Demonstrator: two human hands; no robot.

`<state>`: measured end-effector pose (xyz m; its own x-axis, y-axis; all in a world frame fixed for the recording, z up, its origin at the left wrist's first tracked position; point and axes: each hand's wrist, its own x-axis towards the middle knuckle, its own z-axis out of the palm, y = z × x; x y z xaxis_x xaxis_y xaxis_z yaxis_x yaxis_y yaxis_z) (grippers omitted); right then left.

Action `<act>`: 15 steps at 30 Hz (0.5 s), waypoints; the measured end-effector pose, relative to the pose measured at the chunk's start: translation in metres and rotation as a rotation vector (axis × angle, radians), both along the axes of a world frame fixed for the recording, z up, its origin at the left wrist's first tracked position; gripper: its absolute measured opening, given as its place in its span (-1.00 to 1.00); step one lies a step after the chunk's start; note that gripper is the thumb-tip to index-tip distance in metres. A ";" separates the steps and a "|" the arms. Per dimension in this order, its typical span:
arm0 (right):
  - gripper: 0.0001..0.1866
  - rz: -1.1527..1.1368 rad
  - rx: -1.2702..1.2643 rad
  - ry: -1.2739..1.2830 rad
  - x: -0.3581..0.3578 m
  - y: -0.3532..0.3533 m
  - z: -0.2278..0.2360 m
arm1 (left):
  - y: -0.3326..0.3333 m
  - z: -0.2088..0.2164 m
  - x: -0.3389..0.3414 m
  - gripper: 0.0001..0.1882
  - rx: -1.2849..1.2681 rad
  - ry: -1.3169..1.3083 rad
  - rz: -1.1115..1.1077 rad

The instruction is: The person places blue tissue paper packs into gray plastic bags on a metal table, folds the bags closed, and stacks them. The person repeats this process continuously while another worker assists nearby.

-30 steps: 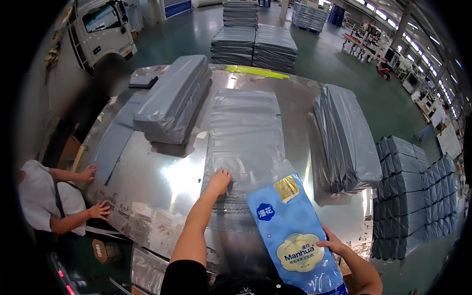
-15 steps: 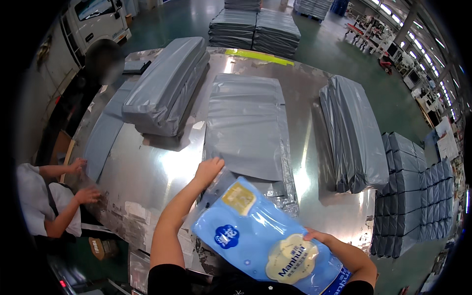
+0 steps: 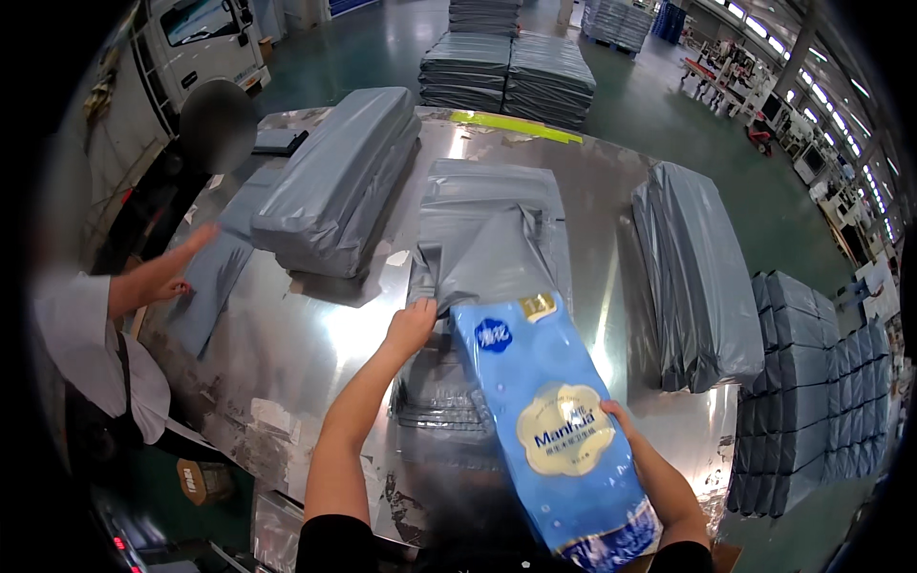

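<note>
A flat, glossy blue printed plastic pack (image 3: 521, 358) slants across the near middle of the metal table. My right hand (image 3: 630, 435) grips its right edge, thumb on top. Beyond it lies a grey plastic bag (image 3: 487, 253), its near part lifted and creased, on a pile of flat grey bags (image 3: 439, 382). The closed fingers of my left hand (image 3: 413, 325) pinch the bag's near left edge. The pack's far end meets that near edge; I cannot tell how much of it is inside the bag.
A tall bundle of grey wrapped packs (image 3: 330, 181) stands left on the metal table (image 3: 315, 382), another bundle (image 3: 697, 277) right. More grey stacks (image 3: 812, 392) stand beyond the right edge. At left, a co-worker's hands (image 3: 177, 286) are over a flat grey bag (image 3: 215, 286).
The blue pack has swung more upright, its far end moving right to the bag's edge. My left hand has gone from the pack's clear film to the bag, now lifted and wrinkled.
</note>
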<state>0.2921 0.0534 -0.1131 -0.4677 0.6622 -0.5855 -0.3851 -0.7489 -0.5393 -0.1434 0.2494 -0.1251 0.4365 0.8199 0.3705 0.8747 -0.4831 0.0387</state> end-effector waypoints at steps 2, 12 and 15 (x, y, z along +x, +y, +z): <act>-0.36 -0.119 0.107 0.083 -0.011 0.023 -0.005 | 0.016 0.005 0.028 -0.82 -0.038 -0.151 -0.005; -0.53 -0.306 0.890 -1.318 -0.043 0.211 0.003 | 0.113 -0.025 0.065 -0.76 -0.127 -0.761 -0.013; -0.57 -0.550 1.142 -1.416 -0.044 0.304 -0.016 | 0.127 -0.044 0.079 -0.72 -0.208 -0.889 0.088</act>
<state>0.2483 0.3573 -0.1291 0.2641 0.8433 0.4680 0.6836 0.1786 -0.7077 -0.0645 0.3767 -0.1689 -0.0059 0.9244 0.3813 0.5145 -0.3242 0.7938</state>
